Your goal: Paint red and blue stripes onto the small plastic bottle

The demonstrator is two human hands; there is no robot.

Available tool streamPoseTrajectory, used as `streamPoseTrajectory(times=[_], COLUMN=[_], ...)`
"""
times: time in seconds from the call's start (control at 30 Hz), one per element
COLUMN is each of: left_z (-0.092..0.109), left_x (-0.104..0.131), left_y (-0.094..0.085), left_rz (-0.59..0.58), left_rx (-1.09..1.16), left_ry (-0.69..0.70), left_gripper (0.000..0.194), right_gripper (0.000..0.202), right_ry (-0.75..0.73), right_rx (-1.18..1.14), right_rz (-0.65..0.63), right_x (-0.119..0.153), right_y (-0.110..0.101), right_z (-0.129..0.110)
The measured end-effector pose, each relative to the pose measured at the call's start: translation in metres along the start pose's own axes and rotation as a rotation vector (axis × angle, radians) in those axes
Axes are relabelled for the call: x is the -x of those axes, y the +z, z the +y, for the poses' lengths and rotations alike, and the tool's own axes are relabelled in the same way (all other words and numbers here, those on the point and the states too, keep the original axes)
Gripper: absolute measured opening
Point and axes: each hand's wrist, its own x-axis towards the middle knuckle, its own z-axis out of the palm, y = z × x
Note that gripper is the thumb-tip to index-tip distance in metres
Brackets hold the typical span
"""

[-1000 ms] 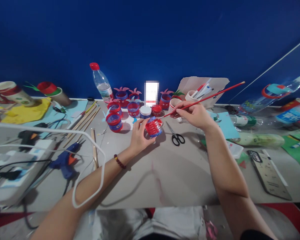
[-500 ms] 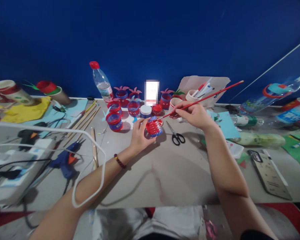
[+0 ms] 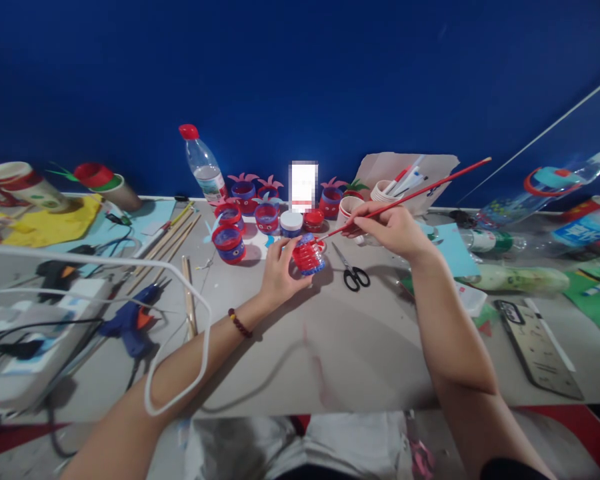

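Observation:
Tilted on its side above the table, a ribbed plastic bottle piece painted red and blue is gripped by my left hand. My right hand pinches a long red paintbrush, whose bristle end meets the painted piece near its upper right edge. Behind them stand a blue jar with a white lid and a red paint jar. Several red and blue painted cups, one of them a cup with eyes, are grouped to the left. Black-handled scissors lie right of the piece.
On the left are a blue glue gun, a white power strip, wooden sticks and a looping white cable. A water bottle stands behind. At right are a phone, plastic bottles and paper cups.
The paintbrush and my right hand have shifted very slightly, with the brush's far end a little higher and further right. My left hand keeps its hold on the painted bottle piece.

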Motion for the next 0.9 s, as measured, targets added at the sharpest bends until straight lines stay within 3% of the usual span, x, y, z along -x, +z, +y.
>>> streamPoseTrajectory(times=[0.6,0.9], left_z=[-0.0009,-0.0016], left_x=[0.0004,0.0013], left_y=[0.0002,0.0003], left_rz=[-0.038,-0.044], left_rx=[-0.015,-0.017], left_ry=[-0.019,-0.015], left_gripper=[0.088,0.087], right_gripper=[0.018,0.017], right_ry=[-0.019,-0.05], right_rx=[-0.013,0.141], right_rz=[-0.013,-0.012], right_x=[0.0015,0.0023], right_y=[0.0012,0.0045], right_z=[0.0008,-0.0012])
